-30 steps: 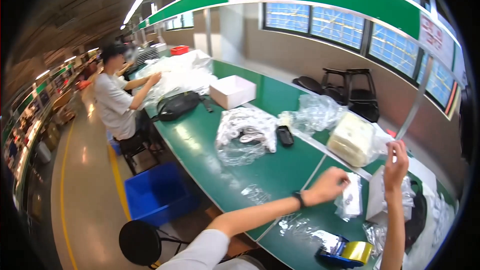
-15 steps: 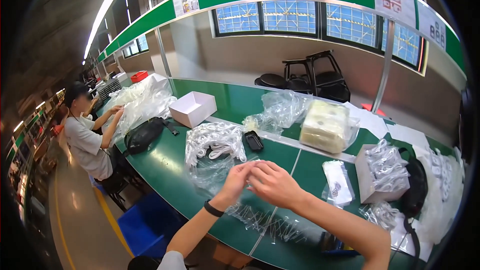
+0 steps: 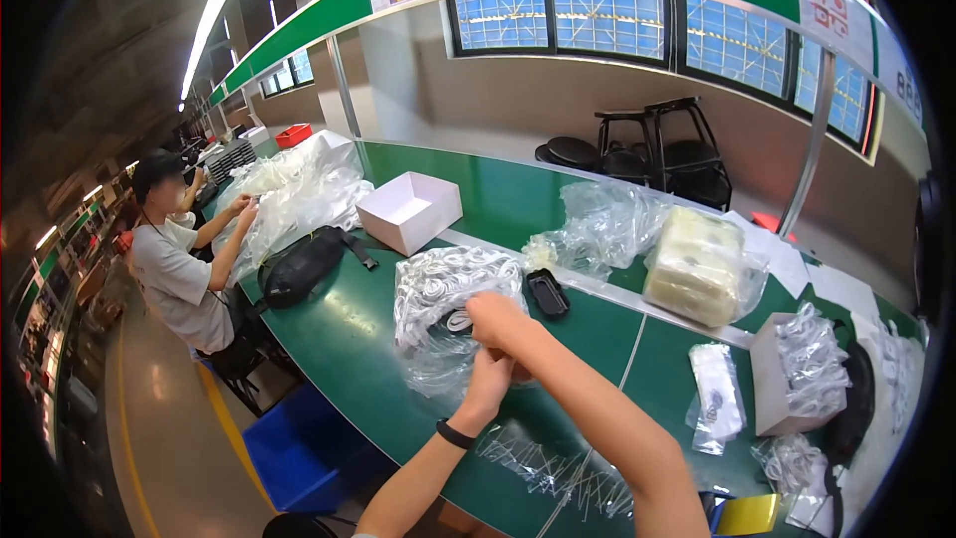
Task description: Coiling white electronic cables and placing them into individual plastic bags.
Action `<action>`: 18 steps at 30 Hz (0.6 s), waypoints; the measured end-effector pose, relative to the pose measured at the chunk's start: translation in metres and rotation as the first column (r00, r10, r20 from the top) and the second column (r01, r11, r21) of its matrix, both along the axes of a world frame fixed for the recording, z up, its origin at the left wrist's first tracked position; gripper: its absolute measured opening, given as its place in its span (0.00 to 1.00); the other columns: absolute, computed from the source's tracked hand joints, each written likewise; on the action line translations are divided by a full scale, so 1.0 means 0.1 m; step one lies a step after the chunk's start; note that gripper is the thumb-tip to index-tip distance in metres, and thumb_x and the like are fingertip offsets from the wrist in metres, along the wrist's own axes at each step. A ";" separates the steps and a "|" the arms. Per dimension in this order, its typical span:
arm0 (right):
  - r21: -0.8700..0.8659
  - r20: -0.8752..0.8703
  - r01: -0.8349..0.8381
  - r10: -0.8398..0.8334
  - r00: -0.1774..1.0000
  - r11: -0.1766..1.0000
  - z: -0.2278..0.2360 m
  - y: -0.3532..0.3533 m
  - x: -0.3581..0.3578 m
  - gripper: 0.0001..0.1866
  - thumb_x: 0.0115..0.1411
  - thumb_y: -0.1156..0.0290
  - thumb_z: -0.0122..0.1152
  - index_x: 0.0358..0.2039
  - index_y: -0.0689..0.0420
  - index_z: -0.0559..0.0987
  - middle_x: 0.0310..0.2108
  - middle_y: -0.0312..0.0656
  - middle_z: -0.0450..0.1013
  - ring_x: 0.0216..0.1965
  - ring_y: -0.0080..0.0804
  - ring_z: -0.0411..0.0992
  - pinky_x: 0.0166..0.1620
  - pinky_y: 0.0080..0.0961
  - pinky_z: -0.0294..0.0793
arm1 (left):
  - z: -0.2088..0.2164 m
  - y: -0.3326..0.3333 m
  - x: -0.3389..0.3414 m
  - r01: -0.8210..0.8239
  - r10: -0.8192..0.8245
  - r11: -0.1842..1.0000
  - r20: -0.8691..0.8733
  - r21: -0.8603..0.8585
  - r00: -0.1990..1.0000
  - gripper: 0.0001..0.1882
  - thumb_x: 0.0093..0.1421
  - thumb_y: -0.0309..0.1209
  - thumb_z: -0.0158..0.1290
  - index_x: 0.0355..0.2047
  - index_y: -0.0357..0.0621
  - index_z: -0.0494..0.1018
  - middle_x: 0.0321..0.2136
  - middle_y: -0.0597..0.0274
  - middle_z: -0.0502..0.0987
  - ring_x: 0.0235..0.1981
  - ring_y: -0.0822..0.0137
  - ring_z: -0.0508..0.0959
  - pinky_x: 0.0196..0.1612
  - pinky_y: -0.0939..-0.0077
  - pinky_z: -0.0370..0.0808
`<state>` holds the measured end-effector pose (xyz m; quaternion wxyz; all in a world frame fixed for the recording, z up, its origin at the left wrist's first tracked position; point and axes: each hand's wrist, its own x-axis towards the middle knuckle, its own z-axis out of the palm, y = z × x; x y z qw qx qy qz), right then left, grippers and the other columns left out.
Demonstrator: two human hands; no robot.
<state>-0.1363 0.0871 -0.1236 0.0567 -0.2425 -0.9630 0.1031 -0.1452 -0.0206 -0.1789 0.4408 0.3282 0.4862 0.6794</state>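
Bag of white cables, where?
Head view, left of centre: bag of white cables on the green table, beside the right hand, left of the black tray.

The left hand [image 3: 486, 381] is no longer beside the flat packet [image 3: 716, 401], nor the right hand [image 3: 498, 324] up by the white box [image 3: 769, 394], as a second ago. Half a second ago they meet short of the white cables [image 3: 448, 272]; now the right reaches past the left, over their edge. The yellow tape [image 3: 749, 515], then mostly hidden, shows more.
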 end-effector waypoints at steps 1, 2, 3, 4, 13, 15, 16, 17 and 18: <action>0.075 0.024 -0.001 -0.001 1.000 0.997 -0.05 0.04 -0.04 0.09 0.50 0.74 0.58 0.33 0.58 0.82 0.36 0.49 0.78 0.40 0.47 0.77 0.44 0.41 0.77 | 0.04 -0.01 0.00 0.042 -0.042 0.997 0.001 -0.067 0.999 0.10 0.68 0.27 0.43 0.46 0.39 0.71 0.35 0.65 0.77 0.31 0.73 0.77 0.35 0.80 0.74; 0.151 0.052 -0.007 -0.001 0.999 0.988 -0.10 0.07 -0.07 0.08 0.49 0.75 0.59 0.30 0.58 0.82 0.33 0.49 0.79 0.38 0.48 0.78 0.42 0.42 0.77 | 0.06 -0.02 0.02 0.081 -0.080 0.988 0.008 -0.132 0.997 0.09 0.68 0.26 0.43 0.43 0.40 0.72 0.31 0.67 0.77 0.26 0.75 0.75 0.30 0.81 0.71; 0.143 0.055 -0.001 -0.007 0.998 0.990 -0.15 0.10 -0.09 0.08 0.49 0.75 0.59 0.30 0.58 0.82 0.33 0.49 0.79 0.38 0.48 0.78 0.42 0.42 0.77 | 0.06 -0.01 0.05 0.087 -0.086 0.986 0.012 -0.140 0.996 0.09 0.68 0.26 0.43 0.43 0.40 0.72 0.31 0.67 0.77 0.26 0.75 0.75 0.30 0.81 0.71; 0.202 0.045 -0.021 0.012 0.999 0.979 -0.19 0.14 -0.10 0.06 0.48 0.75 0.59 0.27 0.57 0.82 0.31 0.48 0.79 0.38 0.47 0.78 0.42 0.41 0.77 | 0.06 0.01 0.10 0.064 -0.063 0.992 0.014 -0.109 0.998 0.08 0.69 0.27 0.43 0.41 0.41 0.73 0.28 0.68 0.76 0.24 0.76 0.73 0.28 0.81 0.69; 0.224 -0.384 -0.174 0.251 0.888 0.959 0.37 -0.08 0.48 0.10 0.51 0.74 0.59 0.35 0.60 0.77 0.32 0.50 0.77 0.36 0.49 0.77 0.39 0.41 0.76 | -0.02 -0.04 0.08 0.013 -0.017 0.998 0.080 0.055 0.997 0.05 0.68 0.28 0.47 0.39 0.39 0.68 0.24 0.63 0.75 0.21 0.75 0.73 0.26 0.80 0.71; 0.082 -0.492 -0.115 0.140 0.859 0.990 0.60 -0.10 0.78 0.12 0.52 0.74 0.59 0.38 0.61 0.74 0.32 0.52 0.77 0.35 0.50 0.76 0.39 0.41 0.75 | 0.09 -0.04 0.07 0.044 -0.044 0.999 0.034 0.027 0.998 0.09 0.67 0.30 0.51 0.41 0.37 0.69 0.29 0.57 0.79 0.24 0.73 0.77 0.31 0.80 0.76; -0.025 -0.525 -0.073 0.050 0.849 0.997 0.68 -0.12 0.89 0.12 0.54 0.74 0.59 0.40 0.61 0.74 0.31 0.52 0.77 0.34 0.51 0.76 0.38 0.41 0.75 | 0.13 -0.06 0.04 0.039 -0.040 0.999 0.040 0.022 0.998 0.09 0.67 0.30 0.51 0.41 0.37 0.69 0.29 0.57 0.79 0.24 0.73 0.77 0.31 0.80 0.76; -0.148 -0.545 -0.016 -0.067 0.836 0.989 0.73 -0.08 1.08 0.12 0.54 0.72 0.62 0.39 0.63 0.74 0.28 0.49 0.77 0.30 0.44 0.77 0.36 0.35 0.75 | 0.16 0.01 0.10 0.077 -0.077 0.997 0.002 -0.003 0.997 0.10 0.66 0.29 0.52 0.43 0.36 0.69 0.32 0.53 0.80 0.25 0.72 0.78 0.31 0.79 0.78; -0.151 -0.538 -0.009 -0.075 0.840 0.988 0.73 -0.06 1.17 0.12 0.54 0.72 0.62 0.39 0.63 0.74 0.28 0.49 0.77 0.30 0.44 0.77 0.36 0.35 0.75 | 0.19 0.00 0.11 0.090 -0.092 0.995 -0.048 -0.033 0.995 0.11 0.66 0.29 0.53 0.45 0.35 0.69 0.35 0.50 0.82 0.26 0.71 0.80 0.32 0.77 0.79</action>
